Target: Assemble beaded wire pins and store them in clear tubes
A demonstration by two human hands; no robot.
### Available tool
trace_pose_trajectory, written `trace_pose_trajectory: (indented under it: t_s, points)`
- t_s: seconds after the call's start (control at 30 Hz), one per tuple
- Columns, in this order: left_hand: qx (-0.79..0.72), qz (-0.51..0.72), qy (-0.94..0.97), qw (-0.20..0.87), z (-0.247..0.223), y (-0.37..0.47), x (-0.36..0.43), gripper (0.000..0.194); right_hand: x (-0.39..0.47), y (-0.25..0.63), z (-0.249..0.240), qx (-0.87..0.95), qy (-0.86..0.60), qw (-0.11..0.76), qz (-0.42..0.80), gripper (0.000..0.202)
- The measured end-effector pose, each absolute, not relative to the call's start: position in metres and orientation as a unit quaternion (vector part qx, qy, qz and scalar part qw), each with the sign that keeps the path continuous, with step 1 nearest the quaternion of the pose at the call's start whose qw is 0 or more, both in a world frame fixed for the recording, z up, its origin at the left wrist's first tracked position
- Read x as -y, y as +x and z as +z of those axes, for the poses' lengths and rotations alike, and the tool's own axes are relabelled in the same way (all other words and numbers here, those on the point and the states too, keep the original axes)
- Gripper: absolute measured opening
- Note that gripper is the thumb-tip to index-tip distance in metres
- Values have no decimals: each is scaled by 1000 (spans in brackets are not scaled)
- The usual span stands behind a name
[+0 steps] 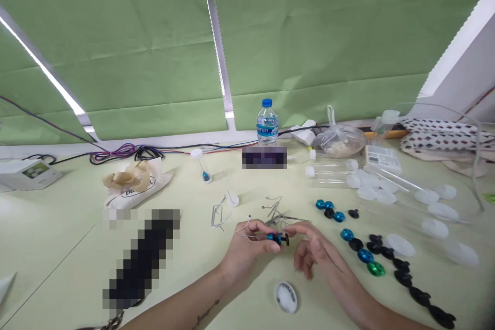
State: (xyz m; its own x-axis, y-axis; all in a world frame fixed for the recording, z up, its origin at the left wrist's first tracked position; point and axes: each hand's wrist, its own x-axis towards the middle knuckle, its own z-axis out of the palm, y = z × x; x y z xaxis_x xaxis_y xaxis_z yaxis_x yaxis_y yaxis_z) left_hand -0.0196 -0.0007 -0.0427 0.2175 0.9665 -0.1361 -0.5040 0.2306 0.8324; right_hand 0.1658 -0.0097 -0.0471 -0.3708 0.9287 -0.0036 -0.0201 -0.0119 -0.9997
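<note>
My left hand [247, 250] pinches a small blue and black spool-like part [275, 238] between thumb and fingers. The part lies sideways, its black disc end pointing right. A thin pale wire or thread [242, 230] loops over the back of that hand. Close by on the right, my right hand [319, 250] has its index finger stretched towards the part and its other fingers loosely bent apart; whether the fingertip touches cannot be made out. Behind both hands lie several thin metal wires [274, 212]. A small white cap [286, 297] with something white inside sits in front.
To the right are blue pieces [365, 256], a green piece [376, 268], black pieces [402, 278] and clear tubes with white caps [332, 171]. A water bottle [267, 124] stands at the back. Bent metal wires [217, 215] and a cloth pouch [135, 185] are left.
</note>
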Motion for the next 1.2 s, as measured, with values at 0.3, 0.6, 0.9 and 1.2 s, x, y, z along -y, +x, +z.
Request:
trace_pose_trajectory:
  t_s: [0.3,0.6,0.9,1.2]
  points:
    - [-345,521,335,705,-41,-21,0,22,10,166,-48,586,-389,393,593,48]
    - [-346,516,336,708,-42,-21,0,22,10,166,-46,584,-387,391,597,49]
    - [-353,514,344,702,-43,-21,0,22,10,166,-47,586,-386,389,596,49]
    - [-355,513,346,701,-44,-21,-1,22,11,166,-45,596,-377,398,587,48]
